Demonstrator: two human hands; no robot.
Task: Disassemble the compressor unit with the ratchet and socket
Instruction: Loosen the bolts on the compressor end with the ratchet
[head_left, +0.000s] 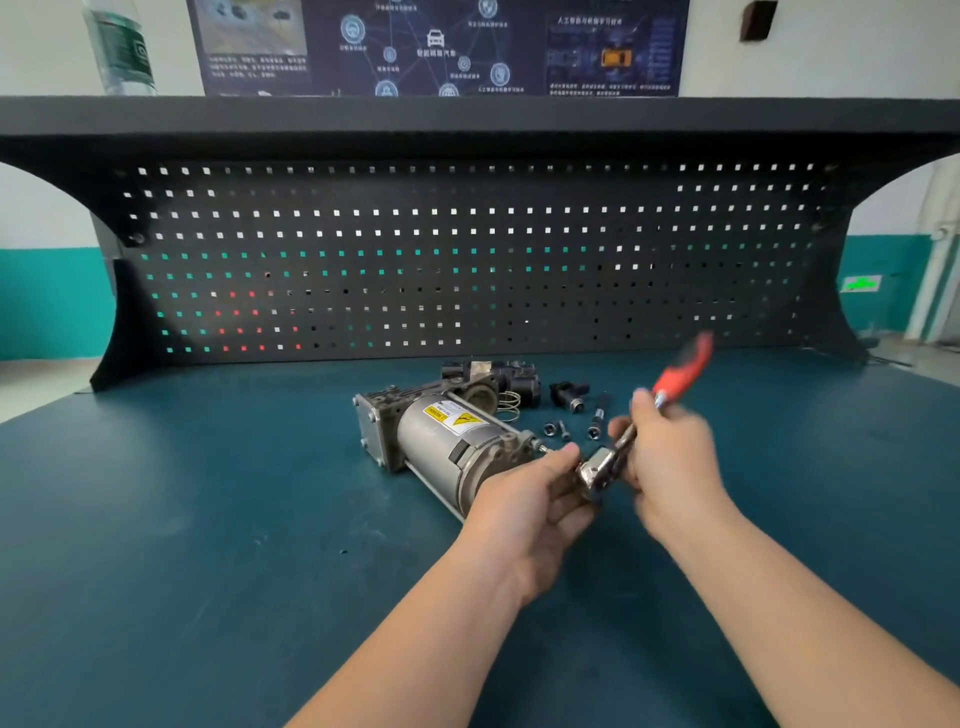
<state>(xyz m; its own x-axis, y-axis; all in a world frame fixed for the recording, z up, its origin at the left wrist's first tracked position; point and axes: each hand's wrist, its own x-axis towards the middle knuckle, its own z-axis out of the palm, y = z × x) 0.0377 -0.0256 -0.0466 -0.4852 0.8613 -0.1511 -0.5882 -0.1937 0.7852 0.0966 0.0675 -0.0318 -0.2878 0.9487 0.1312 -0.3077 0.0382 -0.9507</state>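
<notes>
The grey compressor unit (441, 441) lies on its side on the blue bench top (208, 519), a yellow warning label facing up. The ratchet (675, 376) has a red and black handle and a chrome head (597, 467). My right hand (670, 457) grips its shaft just below the handle, which is blurred. My left hand (535, 499) pinches the chrome head at the compressor's near end. Whatever sits under the head is hidden by my fingers.
Removed parts lie behind the compressor: a black valve block (498, 376), a wire spring (511, 405), a black fitting (569, 392), and loose bolts and sockets (556, 428). A black pegboard (467, 260) closes the bench's back. A water bottle (122, 47) stands on the upper shelf.
</notes>
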